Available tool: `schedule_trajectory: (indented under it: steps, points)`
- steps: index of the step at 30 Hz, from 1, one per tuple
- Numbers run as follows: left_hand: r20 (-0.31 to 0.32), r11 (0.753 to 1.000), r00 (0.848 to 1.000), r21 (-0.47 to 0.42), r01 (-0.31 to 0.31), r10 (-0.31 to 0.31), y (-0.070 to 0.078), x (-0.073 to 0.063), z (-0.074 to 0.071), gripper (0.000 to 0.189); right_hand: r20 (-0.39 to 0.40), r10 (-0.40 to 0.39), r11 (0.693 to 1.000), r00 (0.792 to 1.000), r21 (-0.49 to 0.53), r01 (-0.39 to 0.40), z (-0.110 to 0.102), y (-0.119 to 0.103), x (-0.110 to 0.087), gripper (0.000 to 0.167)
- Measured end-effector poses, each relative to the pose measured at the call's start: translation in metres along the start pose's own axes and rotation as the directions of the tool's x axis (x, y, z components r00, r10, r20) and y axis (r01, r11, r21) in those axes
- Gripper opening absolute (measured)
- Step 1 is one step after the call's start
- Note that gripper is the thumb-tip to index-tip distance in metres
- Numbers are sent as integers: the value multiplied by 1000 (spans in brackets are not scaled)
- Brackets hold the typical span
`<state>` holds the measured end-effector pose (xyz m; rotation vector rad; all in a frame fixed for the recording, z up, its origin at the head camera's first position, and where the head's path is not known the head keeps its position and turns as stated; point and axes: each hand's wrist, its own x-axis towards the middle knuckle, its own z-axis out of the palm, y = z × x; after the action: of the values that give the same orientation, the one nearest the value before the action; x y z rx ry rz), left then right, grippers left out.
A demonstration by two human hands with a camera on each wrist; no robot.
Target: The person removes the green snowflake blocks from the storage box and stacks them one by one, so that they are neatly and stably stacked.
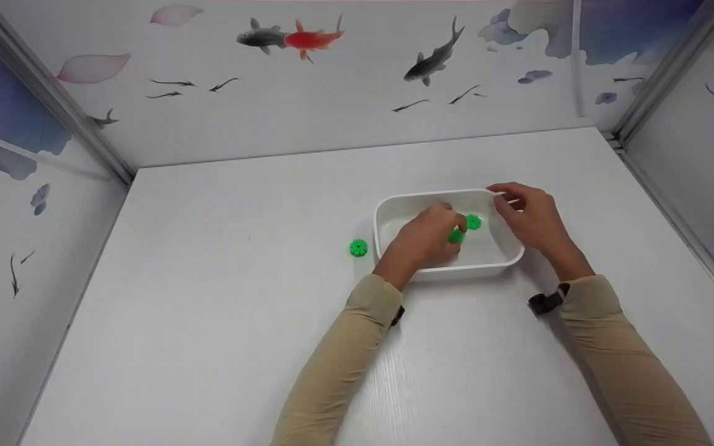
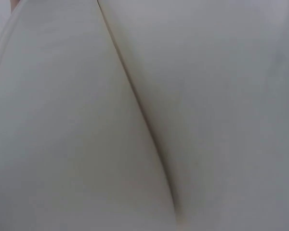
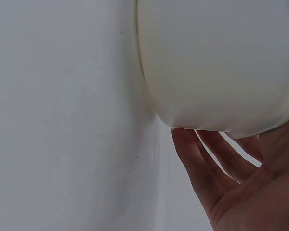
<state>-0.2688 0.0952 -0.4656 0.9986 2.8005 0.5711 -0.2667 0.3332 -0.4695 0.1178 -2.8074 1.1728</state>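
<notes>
A white rectangular plastic tub [image 1: 465,269] stands on the table. Inside it my left hand [image 1: 426,234] reaches down and pinches a green notched plastic disc [image 1: 456,236]; part of the disc is hidden by the fingers. Just beyond lies a second green disc [image 1: 473,222] on the tub's floor. My right hand [image 1: 533,217] grips the tub's far right corner, thumb at the rim. The right wrist view shows those fingers [image 3: 197,163] against the outer wall. Only the tub's outside and the table appear in the left wrist view, with no held thing visible there.
Another green disc [image 1: 358,248] lies on the white table [image 1: 220,297] just left of the tub. Panels printed with fish [image 1: 431,62] rise at the back and both sides. Dark wrist straps [image 1: 546,302] show at the sleeves.
</notes>
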Motion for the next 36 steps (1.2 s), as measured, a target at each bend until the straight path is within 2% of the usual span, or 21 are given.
schedule_trajectory:
  steps: [6,14,22,26,36]
  points:
    - [-22,1000,1000,8,-16,16,0,0,0,27,1,-7,1000,1000,4,7,1,2,1,38]
    - [-2,1000,1000,-9,2,-2,4,-3,-1,32,6,2,1000,1000,6,-2,1,1,0,38]
    - [-5,999,1000,-26,-20,19,2,-10,-5,34,19,15,1000,1000,4,-15,0,-1,0,40]
    - [-17,999,999,-28,-33,32,-1,-15,-8,35,15,9,1000,1000,4,-9,1,0,1,40]
    - [-107,994,989,-28,-104,101,-9,-39,-22,34,14,27,1000,1000,8,-27,1,0,0,41]
